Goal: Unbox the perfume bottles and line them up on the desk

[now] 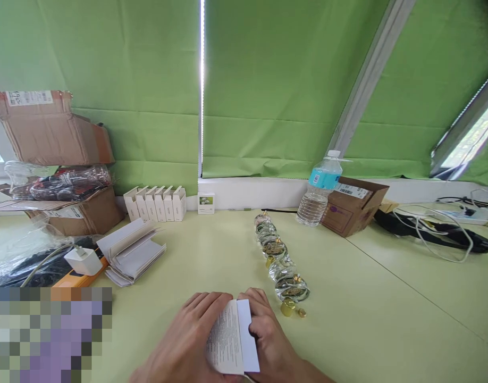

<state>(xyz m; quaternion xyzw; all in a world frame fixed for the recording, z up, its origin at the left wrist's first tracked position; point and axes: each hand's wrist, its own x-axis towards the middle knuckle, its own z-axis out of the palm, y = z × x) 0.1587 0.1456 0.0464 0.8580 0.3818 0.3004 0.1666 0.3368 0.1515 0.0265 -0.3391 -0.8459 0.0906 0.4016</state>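
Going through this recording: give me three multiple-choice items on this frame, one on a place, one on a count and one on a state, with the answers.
1. Where is the water bottle relative to the row of glass bottles?
A. Between the hands
B. Inside a carton
C. Farther off and to the right

2. How many white boxes stand side by side near the wall?
A. Three
B. Six
C. Nine

3. What state is the leaflet in?
A. Held between the left hand and right hand
B. Lying alone on the table
C. Crumpled on the floor

Answers:
1. C, it stands beyond the row's far end, to the right.
2. B, six show in the line.
3. A, both hands grip it.
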